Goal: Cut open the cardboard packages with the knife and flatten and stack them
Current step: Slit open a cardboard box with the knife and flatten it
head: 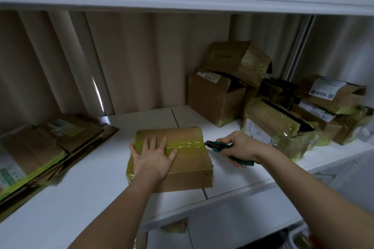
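Your left hand (153, 154) lies flat, fingers spread, on the taped cardboard box (172, 159), likely to pin it against the pull of the blade. Your right hand (238, 148) is wrapped round the green utility knife (224, 148), its tip at the box's right edge where the yellow tape strip (186, 145) ends, probably to slit that seam. The box is sealed, so its contents can't be told. Flattened cartons (46, 147) lie beyond your left hand; uncut packages (273, 107) sit beyond your right.
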